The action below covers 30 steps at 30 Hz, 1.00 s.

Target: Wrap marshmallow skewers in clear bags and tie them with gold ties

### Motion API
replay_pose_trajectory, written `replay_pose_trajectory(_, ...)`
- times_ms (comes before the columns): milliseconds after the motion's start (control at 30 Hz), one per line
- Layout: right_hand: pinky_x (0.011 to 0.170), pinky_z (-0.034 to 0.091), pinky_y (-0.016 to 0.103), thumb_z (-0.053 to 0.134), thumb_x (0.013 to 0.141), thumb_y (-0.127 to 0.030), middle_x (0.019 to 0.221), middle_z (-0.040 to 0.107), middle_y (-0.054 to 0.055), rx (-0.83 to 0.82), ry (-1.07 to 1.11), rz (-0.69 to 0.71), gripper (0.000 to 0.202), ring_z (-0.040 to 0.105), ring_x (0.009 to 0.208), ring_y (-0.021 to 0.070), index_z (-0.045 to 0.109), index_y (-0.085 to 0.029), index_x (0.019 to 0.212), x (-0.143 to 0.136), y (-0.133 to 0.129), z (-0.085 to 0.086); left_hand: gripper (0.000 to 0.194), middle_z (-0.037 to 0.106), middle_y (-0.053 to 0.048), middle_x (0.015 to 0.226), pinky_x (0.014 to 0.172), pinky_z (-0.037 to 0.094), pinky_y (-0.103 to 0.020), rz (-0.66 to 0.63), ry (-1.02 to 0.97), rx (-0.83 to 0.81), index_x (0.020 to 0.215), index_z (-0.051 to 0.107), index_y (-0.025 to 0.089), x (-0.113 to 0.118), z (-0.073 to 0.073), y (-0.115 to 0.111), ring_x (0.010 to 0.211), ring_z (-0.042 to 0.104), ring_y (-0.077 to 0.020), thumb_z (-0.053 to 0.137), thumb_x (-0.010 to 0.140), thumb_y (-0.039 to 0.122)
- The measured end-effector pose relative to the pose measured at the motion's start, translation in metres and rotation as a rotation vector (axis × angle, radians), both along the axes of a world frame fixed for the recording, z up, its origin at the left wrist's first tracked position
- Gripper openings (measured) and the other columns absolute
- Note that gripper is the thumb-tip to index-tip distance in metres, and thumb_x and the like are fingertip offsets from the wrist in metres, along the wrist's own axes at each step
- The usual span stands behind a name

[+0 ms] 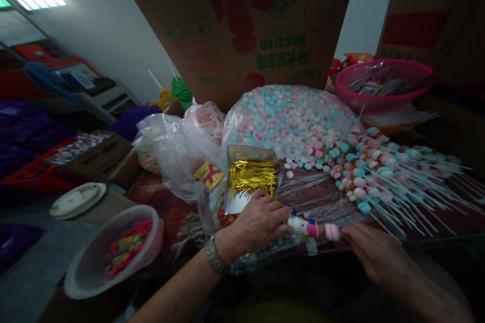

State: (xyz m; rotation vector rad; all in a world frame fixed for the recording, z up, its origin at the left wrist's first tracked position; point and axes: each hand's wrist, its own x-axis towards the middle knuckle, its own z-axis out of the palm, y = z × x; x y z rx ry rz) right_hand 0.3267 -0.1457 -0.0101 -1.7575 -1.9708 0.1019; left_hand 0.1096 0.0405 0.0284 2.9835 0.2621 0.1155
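Observation:
A marshmallow skewer (332, 232) with pink and white pieces lies between my hands, low over the table's front. Its left part sits inside a clear printed wrapper (303, 225). My left hand (261, 219), wearing a metal watch, closes over the wrapper's left end; its fingertips are partly hidden. My right hand (373, 247) has its fingers pressed together at the skewer's right end, and the stick itself is hidden there. Just beyond my left hand stands a small open box of gold twist ties (253, 176).
Many marshmallow skewers (379, 169) are piled at right. Behind is a big clear bag of pastel marshmallows (288, 116) before a cardboard box (242, 35). A pink basket (382, 98) stands back right. A white tub (87, 262) with colourful candies is at left.

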Motion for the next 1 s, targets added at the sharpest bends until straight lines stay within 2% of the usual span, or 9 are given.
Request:
replay_pose_trajectory(100,0.060,0.043,0.025,0.033,0.087,-0.011,0.078,0.060,0.005,-0.084,0.080,0.007,0.022,0.057,0.069,0.0150,0.053,-0.019,0.088,-0.005,0.001,-0.002,0.066,0.066,-0.006,0.091,0.089,0.031,-0.045,-0.002,0.033,-0.018,0.113,0.052,0.018,0.005,-0.002,-0.004,0.084,0.059,-0.0249,0.045,0.072,0.070)
replay_pose_trajectory(167,0.059,0.041,0.025,0.032,0.088,-0.011,0.076,0.059,0.004,-0.156,0.111,0.037,0.022,0.056,0.067,0.0147,0.053,-0.019,0.086,-0.013,0.005,0.000,0.063,0.066,-0.006,0.081,0.084,0.036,-0.041,-0.008,0.105,-0.033,0.102,0.057,0.018,0.011,-0.006,-0.009,0.076,0.061,-0.0233,0.045,0.070,0.071)
replay_pose_trajectory(233,0.058,0.039,0.025,0.033,0.087,-0.009,0.073,0.058,0.003,-0.195,0.111,0.075,0.023,0.054,0.065,0.0147,0.053,-0.019,0.082,-0.024,0.012,0.000,0.057,0.066,-0.005,0.074,0.069,0.041,-0.032,-0.003,0.191,-0.073,0.092,0.060,0.018,0.018,-0.010,-0.016,0.067,0.061,-0.0212,0.044,0.072,0.069)
replay_pose_trajectory(333,0.057,0.036,0.026,0.040,0.082,-0.008,0.073,0.058,0.002,-0.206,0.088,0.131,0.017,0.054,0.065,0.0153,0.053,-0.019,0.079,-0.038,0.024,-0.003,0.057,0.066,-0.005,0.070,0.051,0.035,-0.025,0.020,0.285,-0.150,0.084,0.061,0.018,0.028,-0.015,-0.026,0.063,0.062,-0.0217,0.046,0.070,0.071)
replay_pose_trajectory(433,0.060,0.034,0.028,0.045,0.082,-0.011,0.074,0.059,0.003,-0.153,0.029,0.101,0.012,0.053,0.069,0.0173,0.055,-0.018,0.079,-0.039,0.031,-0.006,0.055,0.066,-0.004,0.072,0.050,0.033,-0.023,0.079,0.258,-0.234,0.084,0.061,0.018,0.030,-0.017,-0.028,0.065,0.061,-0.0202,0.049,0.069,0.070)
replay_pose_trajectory(567,0.066,0.030,0.032,0.039,0.087,-0.013,0.073,0.059,0.004,-0.079,-0.022,0.020,0.020,0.051,0.071,0.0198,0.057,-0.017,0.078,-0.026,0.028,0.000,0.055,0.064,-0.001,0.070,0.050,0.031,-0.020,0.210,0.175,-0.342,0.085,0.061,0.019,0.025,-0.018,-0.023,0.061,0.057,-0.0146,0.048,0.069,0.070)
replay_pose_trajectory(733,0.066,0.029,0.032,0.034,0.091,-0.016,0.070,0.058,0.004,-0.068,0.100,0.066,0.026,0.049,0.068,0.0180,0.053,-0.016,0.073,-0.024,0.023,0.012,0.063,0.064,-0.003,0.069,0.051,0.032,-0.022,0.301,0.174,-0.212,0.078,0.061,0.018,0.017,-0.017,-0.018,0.061,0.058,-0.0173,0.050,0.059,0.077)
replay_pose_trajectory(900,0.065,0.032,0.030,0.033,0.092,-0.018,0.068,0.058,0.003,-0.112,0.185,0.077,0.027,0.050,0.066,0.0166,0.051,-0.016,0.070,-0.025,0.021,0.020,0.062,0.063,-0.003,0.066,0.051,0.033,-0.022,0.292,0.117,-0.134,0.075,0.060,0.018,0.006,-0.019,-0.015,0.059,0.058,-0.0168,0.051,0.058,0.077)
replay_pose_trajectory(1000,0.065,0.033,0.029,0.034,0.092,-0.018,0.067,0.057,0.003,-0.124,0.229,0.089,0.027,0.050,0.067,0.0161,0.051,-0.017,0.071,-0.032,0.024,0.020,0.060,0.063,-0.004,0.065,0.054,0.037,-0.024,0.286,0.049,-0.074,0.073,0.060,0.017,0.009,-0.026,-0.022,0.061,0.059,-0.0179,0.051,0.061,0.075)
